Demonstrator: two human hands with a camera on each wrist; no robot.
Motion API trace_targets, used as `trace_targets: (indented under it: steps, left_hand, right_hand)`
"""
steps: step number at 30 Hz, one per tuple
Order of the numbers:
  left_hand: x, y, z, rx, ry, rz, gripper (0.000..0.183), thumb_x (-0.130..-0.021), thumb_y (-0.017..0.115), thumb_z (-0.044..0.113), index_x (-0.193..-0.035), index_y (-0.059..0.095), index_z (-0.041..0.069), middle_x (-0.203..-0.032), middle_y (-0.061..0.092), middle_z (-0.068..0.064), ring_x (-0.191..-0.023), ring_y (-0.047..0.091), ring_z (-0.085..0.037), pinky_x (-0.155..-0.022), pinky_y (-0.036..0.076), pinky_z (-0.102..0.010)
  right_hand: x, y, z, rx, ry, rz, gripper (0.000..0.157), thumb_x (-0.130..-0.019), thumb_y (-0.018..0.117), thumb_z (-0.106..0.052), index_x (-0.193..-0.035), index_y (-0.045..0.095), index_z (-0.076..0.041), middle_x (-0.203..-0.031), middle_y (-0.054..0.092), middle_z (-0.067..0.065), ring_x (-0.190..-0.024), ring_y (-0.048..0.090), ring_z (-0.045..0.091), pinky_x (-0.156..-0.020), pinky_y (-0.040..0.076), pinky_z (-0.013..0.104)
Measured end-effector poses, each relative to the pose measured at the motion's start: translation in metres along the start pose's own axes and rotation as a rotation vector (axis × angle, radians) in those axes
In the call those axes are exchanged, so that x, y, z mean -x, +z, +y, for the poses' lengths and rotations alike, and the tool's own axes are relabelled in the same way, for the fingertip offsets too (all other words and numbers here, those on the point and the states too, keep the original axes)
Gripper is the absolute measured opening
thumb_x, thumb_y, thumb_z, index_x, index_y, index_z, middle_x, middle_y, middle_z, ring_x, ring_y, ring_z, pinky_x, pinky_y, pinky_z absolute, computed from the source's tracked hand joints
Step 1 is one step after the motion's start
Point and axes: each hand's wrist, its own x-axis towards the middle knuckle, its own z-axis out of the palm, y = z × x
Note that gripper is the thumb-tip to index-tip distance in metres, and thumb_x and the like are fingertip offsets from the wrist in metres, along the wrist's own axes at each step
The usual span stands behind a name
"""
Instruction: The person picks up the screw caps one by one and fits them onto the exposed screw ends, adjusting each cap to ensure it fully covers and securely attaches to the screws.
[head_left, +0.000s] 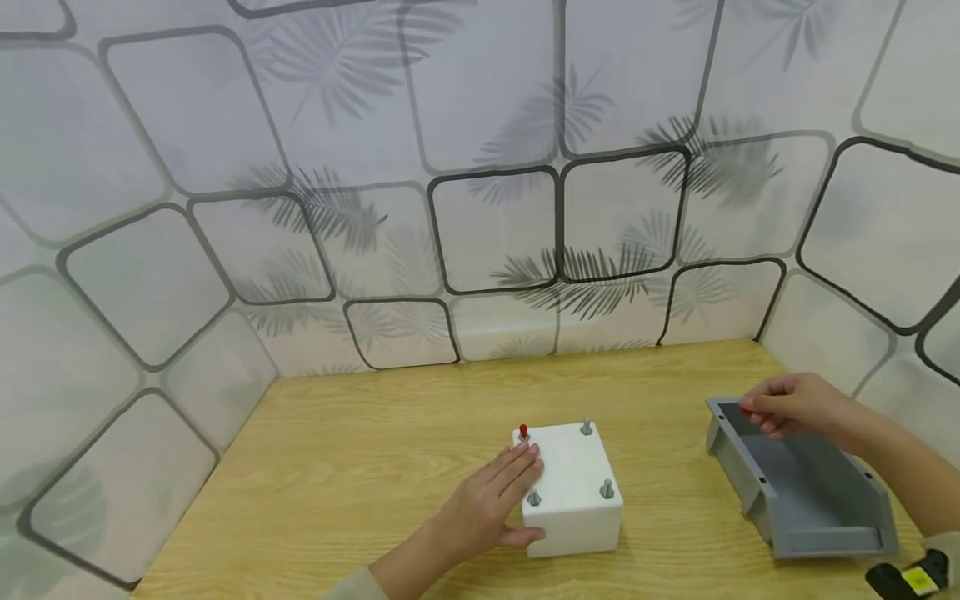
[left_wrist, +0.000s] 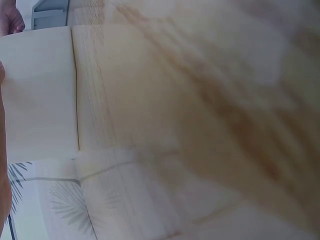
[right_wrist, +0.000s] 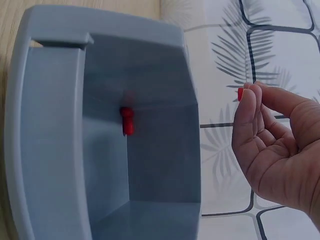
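A white box (head_left: pixel 572 467) stands on the table with threaded metal bolts (head_left: pixel 607 489) upright at its top corners. On the far-left bolt sits a small red cap (head_left: pixel 523 431). My left hand (head_left: pixel 483 508) rests on the box's left side, its fingers extended over the top and the thumb by the front face. To the right, my right hand (head_left: pixel 802 408) is above the back of a grey bin (head_left: pixel 828 542). Between thumb and index finger it pinches a small red cap (right_wrist: pixel 240 94), mostly hidden by the fingertips. Inside the bin lie red caps (right_wrist: pixel 128 122).
The wood-grain table (head_left: pixel 360 450) meets a patterned wall covering (head_left: pixel 495 233) at the back and sides. A black strap with a yellow label (head_left: pixel 917 579) is on the right wrist, close to the bin's front corner. Table surface separates box and bin.
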Motion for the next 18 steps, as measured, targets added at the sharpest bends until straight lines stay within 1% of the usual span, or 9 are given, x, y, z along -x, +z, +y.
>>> trace_targets:
  steps: [4, 6, 12, 18]
  left_hand:
    - [0.000, 0.000, 0.000, 0.000, -0.002, -0.002, 0.070, -0.085, 0.060, 0.054, -0.123, 0.056, -0.004, -0.128, 0.058, -0.019, -0.122, 0.054, -0.030, -0.101, 0.045, -0.037]
    - [0.000, 0.000, 0.000, -0.002, -0.001, 0.000, 0.070, -0.084, 0.061, 0.054, -0.123, 0.056, -0.004, -0.127, 0.058, -0.019, -0.122, 0.054, -0.030, -0.101, 0.045, -0.037]
    - [0.000, -0.001, 0.000, -0.001, -0.003, -0.003, 0.071, -0.084, 0.061, 0.055, -0.123, 0.056, -0.004, -0.128, 0.058, -0.019, -0.122, 0.053, -0.030, -0.101, 0.045, -0.037]
    - [0.000, 0.000, 0.000, 0.003, -0.005, -0.006, 0.071, -0.084, 0.061, 0.055, -0.124, 0.056, -0.004, -0.128, 0.057, -0.019, -0.123, 0.053, -0.030, -0.101, 0.045, -0.037]
  right_hand:
    - [0.001, 0.004, 0.001, -0.019, -0.012, -0.023, 0.031, -0.098, 0.051, -0.019, -0.107, 0.062, 0.008, -0.083, 0.064, -0.001, -0.072, 0.063, 0.010, -0.066, 0.057, 0.030]
    - [0.001, 0.006, 0.000, -0.030, -0.016, -0.032, 0.029, -0.098, 0.050, -0.019, -0.105, 0.063, 0.005, -0.083, 0.064, -0.001, -0.072, 0.063, 0.011, -0.066, 0.057, 0.030]
    - [0.003, 0.011, -0.007, -0.067, -0.038, -0.049, 0.021, -0.098, 0.052, -0.020, -0.098, 0.065, -0.004, -0.080, 0.062, -0.002, -0.071, 0.062, 0.010, -0.065, 0.057, 0.029]
    - [0.005, 0.016, -0.016, -0.104, -0.063, -0.092, 0.018, -0.098, 0.051, -0.020, -0.096, 0.064, -0.007, -0.079, 0.062, -0.003, -0.070, 0.061, 0.009, -0.065, 0.057, 0.029]
